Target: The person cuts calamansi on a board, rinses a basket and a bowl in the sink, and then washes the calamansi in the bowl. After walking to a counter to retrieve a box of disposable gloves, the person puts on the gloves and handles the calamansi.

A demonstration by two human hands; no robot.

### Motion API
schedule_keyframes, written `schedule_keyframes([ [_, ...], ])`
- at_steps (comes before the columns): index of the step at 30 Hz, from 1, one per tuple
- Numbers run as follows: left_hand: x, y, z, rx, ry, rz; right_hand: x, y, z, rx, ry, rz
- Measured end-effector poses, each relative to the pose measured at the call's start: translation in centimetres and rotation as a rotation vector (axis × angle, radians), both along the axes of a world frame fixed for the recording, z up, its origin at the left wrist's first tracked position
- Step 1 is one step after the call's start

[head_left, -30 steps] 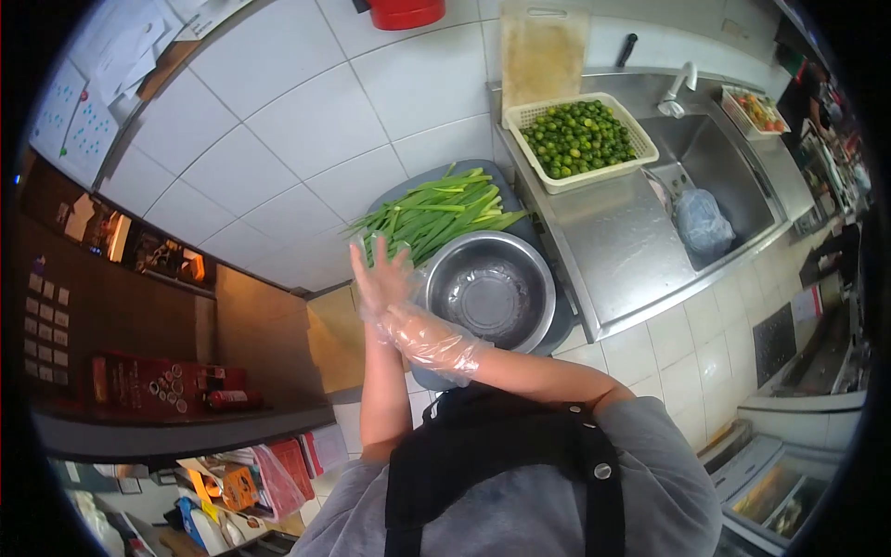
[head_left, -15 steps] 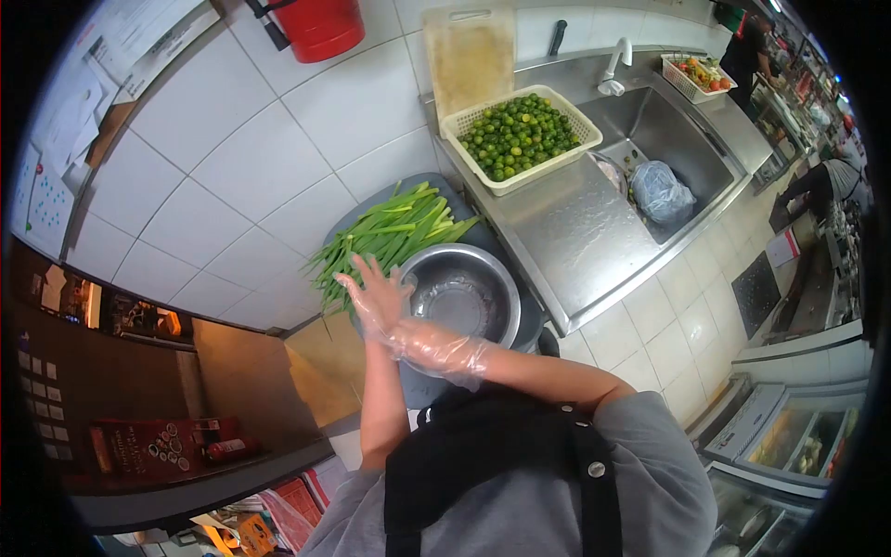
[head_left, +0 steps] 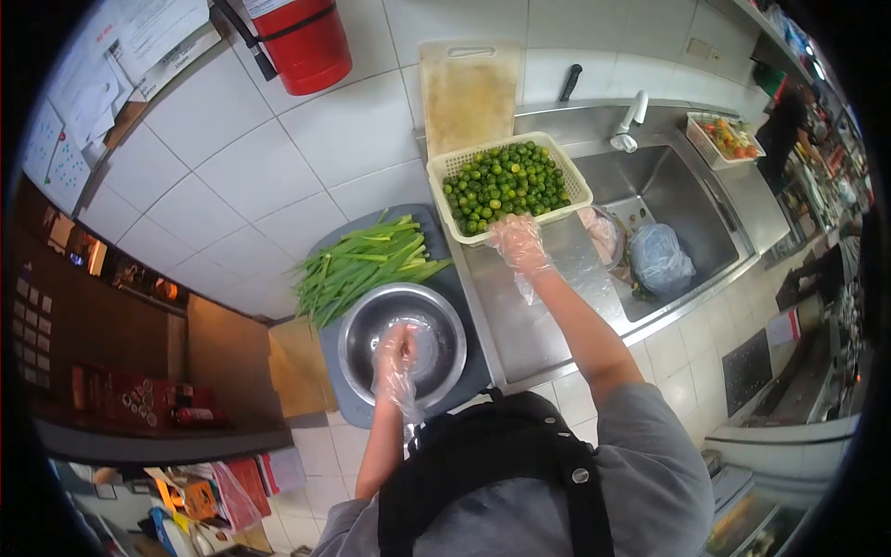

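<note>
L hand, in a clear plastic glove, sits inside the round stainless-steel bowl, fingers loosely bent, nothing seen in it. Bowl rests on a grey tray, w/ a bunch of long green scallions just beyond. R hand, also gloved, touches the near rim of the cream plastic basket of small green limes on the steel tabletop; grip can't be told. Steel sink lies beside the basket.

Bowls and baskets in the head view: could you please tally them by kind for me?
Steel bowl: 1
Plastic baskets: 2, the lime basket and the small basket beyond the tap
Total: 3
Not counted: one round item, too unclear to name.
</note>
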State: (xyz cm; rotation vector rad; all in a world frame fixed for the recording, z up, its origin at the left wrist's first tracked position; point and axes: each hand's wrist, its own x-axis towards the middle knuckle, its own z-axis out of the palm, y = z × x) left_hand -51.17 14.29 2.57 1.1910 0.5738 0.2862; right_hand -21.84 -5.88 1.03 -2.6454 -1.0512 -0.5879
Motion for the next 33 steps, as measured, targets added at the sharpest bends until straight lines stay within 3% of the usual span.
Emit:
schedule_keyframes([
  [5, 2.1, -6.1, 2.3, 0.184, 0.055, 0.013, -1.9, -2.5, 0.4, 0.302, 0.179, 0.158],
  [10, 5.7, -11.6, 5.6, 0.383, -0.011, 0.038, -6.9, -5.4, 0.9, 0.33, 0.162, 0.198],
  [12, 8.1, -12.1, 3.2, 0.532, -0.023, 0.047, -8.8, -7.0, 1.5, 0.296, 0.284, 0.216],
  [14, 10.7, -13.2, 3.8, 0.965, -0.138, 0.054, -10.5, -8.4, 2.0, 0.286, 0.275, 0.251],
  [19, 15.1, -15.5, 4.3, 1.232, -0.135, -0.323, -14.3, -11.4, 2.2, 0.277, 0.31, 0.287],
  [22, 15.7, -15.7, 2.0, 1.188, -0.14, -0.342, -14.5, -12.8, 2.8, 0.248, 0.432, 0.361],
  [24, 15.4, -15.6, 1.0, 1.224, -0.196, -0.304, -13.4, -13.5, 2.2, 0.55, 0.548, 0.55],
  [26, 14.4, -15.4, 1.5, 0.869, -0.149, -0.254, -12.4, -14.2, 3.0, 0.687, 0.694, 0.439],
  [28, 13.7, -14.8, 1.6, 0.769, -0.193, -0.241, -11.4, -14.3, 4.1, 0.811, 0.845, 0.335],
  [30, 12.7, -14.6, 3.2, 0.208, -0.133, -0.32, -10.6, -13.8, 4.9, 1.081, 1.021, 0.224],
  [33, 11.6, -14.1, 3.4, 0.189, -0.126, -0.342, -10.3, -11.8, 4.3, 1.068, 0.999, 0.268],
])
